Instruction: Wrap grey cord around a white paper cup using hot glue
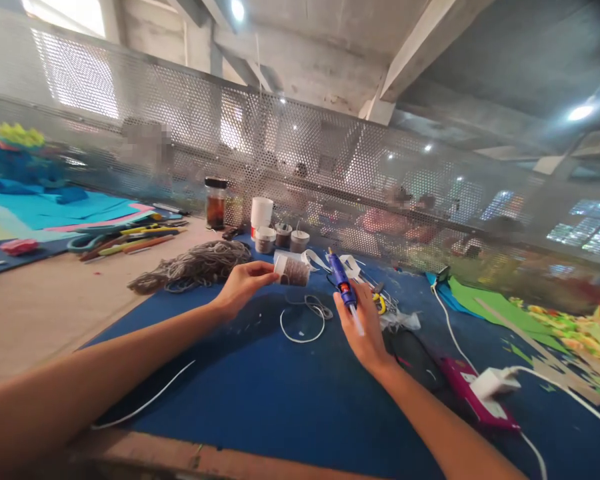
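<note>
Between the thumb and fingers of my left hand [246, 287] is a small cup [293, 270], lying on its side in the air, white at the rim and wrapped in grey-brown cord. My right hand [364, 327] is closed round a blue glue gun [343, 280] with its nozzle pointing up and away and a clear glue stick at its rear. Below the cup, a loop of thin pale cord [303, 340] lies on the blue mat [260, 400]. A heap of grey cord [205, 263] rests left of the cup.
Small cups [265, 240], a white paper cup [261, 212] and a dark-lidded jar [215, 203] stand at the back. Pliers and tools [130, 240] lie left. A magenta power strip [480, 393] with a white plug and cables is at right, near green paper [500, 310]. Perforated metal panels stand behind.
</note>
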{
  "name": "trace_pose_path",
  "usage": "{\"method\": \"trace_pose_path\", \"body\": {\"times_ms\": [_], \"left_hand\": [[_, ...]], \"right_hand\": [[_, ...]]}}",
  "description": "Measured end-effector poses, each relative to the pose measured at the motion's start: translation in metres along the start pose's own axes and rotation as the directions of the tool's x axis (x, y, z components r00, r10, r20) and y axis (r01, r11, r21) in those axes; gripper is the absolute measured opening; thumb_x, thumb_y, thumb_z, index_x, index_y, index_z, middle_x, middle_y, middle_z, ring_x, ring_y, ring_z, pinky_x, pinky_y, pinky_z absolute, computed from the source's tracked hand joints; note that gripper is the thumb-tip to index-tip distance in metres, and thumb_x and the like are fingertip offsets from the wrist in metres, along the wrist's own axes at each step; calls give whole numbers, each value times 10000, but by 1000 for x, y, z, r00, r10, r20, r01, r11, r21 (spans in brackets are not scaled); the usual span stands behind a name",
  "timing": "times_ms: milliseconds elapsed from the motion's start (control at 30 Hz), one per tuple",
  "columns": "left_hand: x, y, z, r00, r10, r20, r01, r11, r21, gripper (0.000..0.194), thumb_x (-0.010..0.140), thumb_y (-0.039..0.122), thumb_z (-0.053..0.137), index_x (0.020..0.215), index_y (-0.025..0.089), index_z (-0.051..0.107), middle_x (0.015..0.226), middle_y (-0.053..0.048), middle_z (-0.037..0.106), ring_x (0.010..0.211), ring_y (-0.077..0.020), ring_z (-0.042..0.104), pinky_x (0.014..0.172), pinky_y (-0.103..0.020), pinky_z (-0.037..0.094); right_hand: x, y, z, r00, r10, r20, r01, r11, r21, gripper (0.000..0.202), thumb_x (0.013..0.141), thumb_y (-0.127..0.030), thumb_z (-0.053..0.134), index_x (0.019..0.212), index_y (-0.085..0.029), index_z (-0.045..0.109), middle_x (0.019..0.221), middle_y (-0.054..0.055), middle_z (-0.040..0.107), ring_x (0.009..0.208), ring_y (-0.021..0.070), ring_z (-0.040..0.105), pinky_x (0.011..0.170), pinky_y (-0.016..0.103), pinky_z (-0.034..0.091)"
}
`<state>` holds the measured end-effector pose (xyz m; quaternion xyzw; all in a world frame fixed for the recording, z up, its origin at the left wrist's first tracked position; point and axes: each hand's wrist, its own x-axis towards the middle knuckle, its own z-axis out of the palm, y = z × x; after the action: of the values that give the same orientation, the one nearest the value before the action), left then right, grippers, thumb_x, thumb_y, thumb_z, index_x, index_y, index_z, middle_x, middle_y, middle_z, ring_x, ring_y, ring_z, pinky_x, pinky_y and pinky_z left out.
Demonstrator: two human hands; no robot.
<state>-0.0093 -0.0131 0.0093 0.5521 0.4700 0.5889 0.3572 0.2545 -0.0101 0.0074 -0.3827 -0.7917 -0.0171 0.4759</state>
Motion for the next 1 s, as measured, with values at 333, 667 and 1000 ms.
{"method": "trace_pose_path", "body": {"times_ms": [333,667,1000], "left_hand": [[-4,3,5,998,40,42,-40,999,3,272,691,323,712,896,144,697,858,-48,710,785,-174,631,770,-287,447],[-5,1,8,998,49,37,-50,998,37,250,669,299,721,858,142,675,822,-42,692,752,-166,617,731,-279,456],[-9,2,12,990,128,57,-135,980,144,181,698,271,679,834,152,674,801,-33,683,758,-166,609,750,-290,450]], "right_hand": [[4,-28,12,983,-38,181,-5,972,233,213,910,-371,504,1005,-203,594,900,33,643,826,165,612,764,283,481],[-4,-15,20,987,39,156,-60,989,136,258,891,-423,527,947,-198,639,789,34,688,738,180,647,668,271,481],[-7,-23,20,986,62,153,-71,996,54,297,895,-464,498,892,-192,616,681,14,636,604,157,600,563,247,425]]}}
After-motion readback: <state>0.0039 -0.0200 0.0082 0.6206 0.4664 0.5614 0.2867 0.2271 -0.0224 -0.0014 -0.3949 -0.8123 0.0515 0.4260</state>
